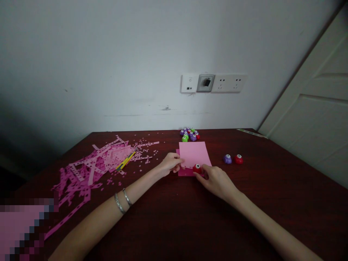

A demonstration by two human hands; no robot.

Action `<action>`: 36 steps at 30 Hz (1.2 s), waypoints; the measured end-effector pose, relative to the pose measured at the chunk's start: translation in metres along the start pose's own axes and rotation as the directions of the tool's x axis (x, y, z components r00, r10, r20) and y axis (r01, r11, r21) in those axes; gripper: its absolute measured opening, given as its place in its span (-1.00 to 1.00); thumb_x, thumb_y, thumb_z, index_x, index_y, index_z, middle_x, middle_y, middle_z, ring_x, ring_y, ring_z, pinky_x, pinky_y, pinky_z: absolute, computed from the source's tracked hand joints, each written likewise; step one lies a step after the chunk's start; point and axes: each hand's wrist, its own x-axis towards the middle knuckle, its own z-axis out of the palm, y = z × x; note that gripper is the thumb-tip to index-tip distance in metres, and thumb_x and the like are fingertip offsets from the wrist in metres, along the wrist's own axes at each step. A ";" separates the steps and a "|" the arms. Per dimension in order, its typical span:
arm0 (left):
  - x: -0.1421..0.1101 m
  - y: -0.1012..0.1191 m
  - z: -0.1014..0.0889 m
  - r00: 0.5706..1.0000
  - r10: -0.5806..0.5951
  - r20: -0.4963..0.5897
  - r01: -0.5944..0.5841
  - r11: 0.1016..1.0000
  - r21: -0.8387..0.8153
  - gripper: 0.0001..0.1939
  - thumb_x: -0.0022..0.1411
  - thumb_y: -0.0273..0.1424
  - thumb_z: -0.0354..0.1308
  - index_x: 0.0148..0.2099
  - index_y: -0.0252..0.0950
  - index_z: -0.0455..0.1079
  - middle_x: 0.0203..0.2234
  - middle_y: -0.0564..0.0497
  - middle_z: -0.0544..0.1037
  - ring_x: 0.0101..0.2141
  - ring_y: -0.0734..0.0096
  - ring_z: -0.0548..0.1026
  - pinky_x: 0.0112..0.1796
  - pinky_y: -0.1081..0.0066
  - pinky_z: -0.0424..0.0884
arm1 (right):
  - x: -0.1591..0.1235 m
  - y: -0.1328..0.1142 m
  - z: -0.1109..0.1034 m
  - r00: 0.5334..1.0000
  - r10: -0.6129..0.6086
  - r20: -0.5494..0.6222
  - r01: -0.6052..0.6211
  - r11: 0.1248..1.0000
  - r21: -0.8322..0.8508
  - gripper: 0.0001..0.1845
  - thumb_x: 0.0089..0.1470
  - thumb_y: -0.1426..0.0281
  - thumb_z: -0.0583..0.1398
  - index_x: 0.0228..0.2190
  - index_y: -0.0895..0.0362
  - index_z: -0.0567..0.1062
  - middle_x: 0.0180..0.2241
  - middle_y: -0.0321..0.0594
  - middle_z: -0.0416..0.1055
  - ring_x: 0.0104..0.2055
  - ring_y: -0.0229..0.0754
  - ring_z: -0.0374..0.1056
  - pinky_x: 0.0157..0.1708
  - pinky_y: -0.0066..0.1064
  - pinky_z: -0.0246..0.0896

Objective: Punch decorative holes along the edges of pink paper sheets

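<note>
A light pink sheet of paper [194,154] lies over a darker pink sheet [187,173], whose left and lower edges stick out. My left hand [171,164] pinches the light sheet at its lower left, with thumb and fingers closed. At the sheet's lower edge sits a small red craft punch [197,168]. My right hand [216,177] is closed round the punch from the right, thumb at its front. A row of small marks runs along the paper's lower edge, left of the punch. Whether the punch is pressed down, I cannot tell.
A purple punch [227,158] and another red punch [238,159] stand to the right. Several more punches [190,134] cluster near the wall. Punched pink strips [92,163] and small cut-outs pile up at left, with a yellow utility knife [125,161] on them.
</note>
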 end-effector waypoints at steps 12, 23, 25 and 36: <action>0.001 -0.002 0.003 0.999 0.027 -0.031 -0.029 0.998 -0.061 -0.84 0.14 -0.49 0.08 -0.48 -0.34 0.21 -0.75 0.14 0.33 -0.79 0.63 0.24 -0.76 0.57 0.09 | 0.001 0.002 0.003 0.999 -0.007 -0.033 0.006 0.999 -0.050 -0.73 0.08 0.19 0.05 -0.50 0.11 0.35 -0.55 -0.25 0.45 -0.52 -0.17 0.37 -0.57 -0.45 -0.09; -0.001 0.002 0.001 0.998 0.019 -0.052 -0.024 0.994 -0.103 -0.90 0.17 -0.52 0.05 -0.42 -0.38 0.25 -0.67 0.04 0.45 -0.77 0.64 0.27 -0.75 0.58 0.15 | 0.001 0.004 0.004 0.998 -0.020 -0.054 0.019 0.999 -0.028 -0.79 0.08 0.25 0.05 -0.40 0.12 0.37 -0.50 -0.24 0.45 -0.49 -0.18 0.38 -0.56 -0.45 -0.06; -0.001 0.002 0.001 0.999 0.017 -0.050 -0.022 0.995 -0.098 -0.90 0.18 -0.52 0.05 -0.41 -0.38 0.25 -0.66 0.03 0.45 -0.77 0.63 0.28 -0.75 0.58 0.16 | 0.002 0.005 0.004 0.998 -0.026 -0.058 0.025 0.999 -0.024 -0.78 0.09 0.24 0.05 -0.42 0.12 0.37 -0.51 -0.23 0.45 -0.50 -0.19 0.37 -0.55 -0.45 -0.05; -0.003 0.003 0.003 0.998 0.033 -0.044 -0.038 0.994 -0.101 -0.91 0.17 -0.52 0.05 -0.40 -0.38 0.25 -0.67 0.07 0.42 -0.78 0.66 0.26 -0.75 0.58 0.15 | 0.001 0.004 0.004 0.996 -0.050 -0.074 0.050 0.999 -0.008 -0.81 0.05 0.26 0.07 -0.44 0.12 0.36 -0.52 -0.24 0.43 -0.52 -0.20 0.36 -0.54 -0.45 -0.02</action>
